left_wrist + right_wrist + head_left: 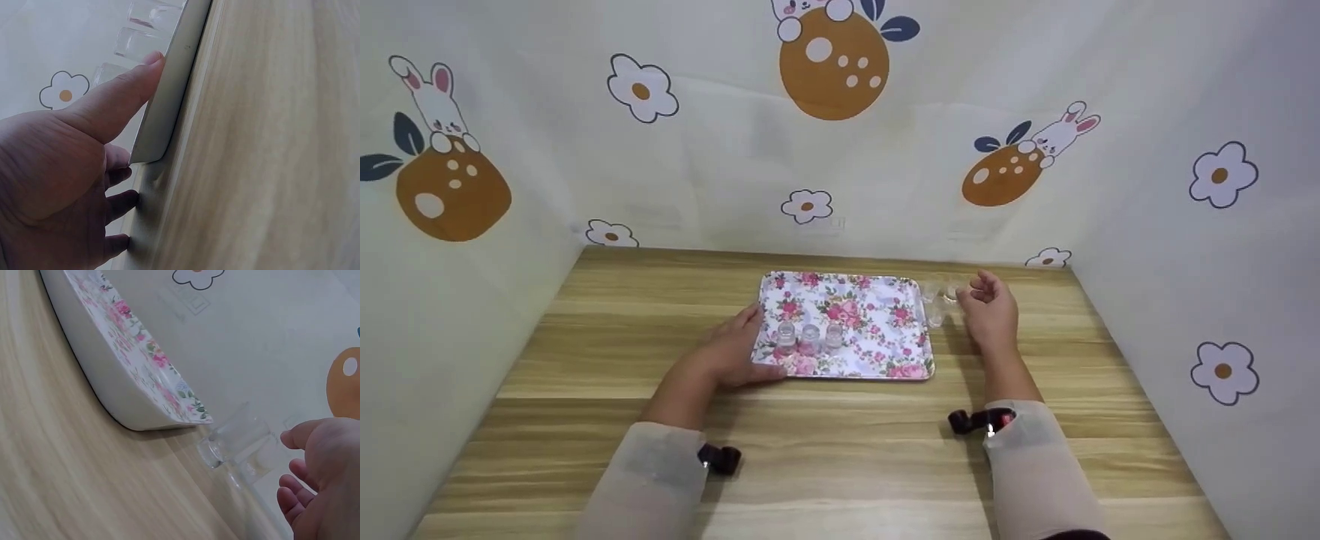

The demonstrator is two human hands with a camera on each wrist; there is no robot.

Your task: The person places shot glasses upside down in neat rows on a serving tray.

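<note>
Off-tray glasses [228, 439]: we're expecting light, stiff, slick, breakable; gentle sidewall pinch best. They're sitting beside right hand [991, 319], between it and tray [877, 360]. Right fingers are hanging half-curled with gap to thumb; we're seeing nothing held, can't tell thumb contact. Left hand [733, 351]: we're resting it around tray corner, thumb against front rim, fingers loosely spread. Three more glasses [811, 339] are standing on tray just past left thumb.

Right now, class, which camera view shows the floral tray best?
The head view: the floral tray shows almost its whole patterned top. The left wrist view shows only part of its plain side; the right wrist view, one corner, a side and some pattern.
</note>
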